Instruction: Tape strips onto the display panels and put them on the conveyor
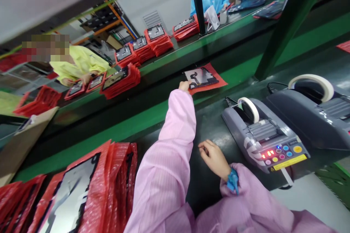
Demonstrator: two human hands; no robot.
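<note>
My left hand (184, 86) is stretched far out over the conveyor, its fingers closed on the near left edge of a flat panel (203, 76). Silver and black, with a dark curved strip on its face, the panel lies on a red bubble-wrap sheet (218, 82). My right hand (214, 158) rests on the dark bench top, fingers curled in and nothing visible in them. To its right stands a grey tape dispenser (265, 134) with a lit red display and a roll of cream tape (248, 109).
Stacked panels in red bubble wrap (109, 182) stand at the lower left. A second tape dispenser (308, 113) is at the right. Across the conveyor (153, 113) are more wrapped stacks (121, 80) and people in yellow and blue. A green post (290, 25) slants at the right.
</note>
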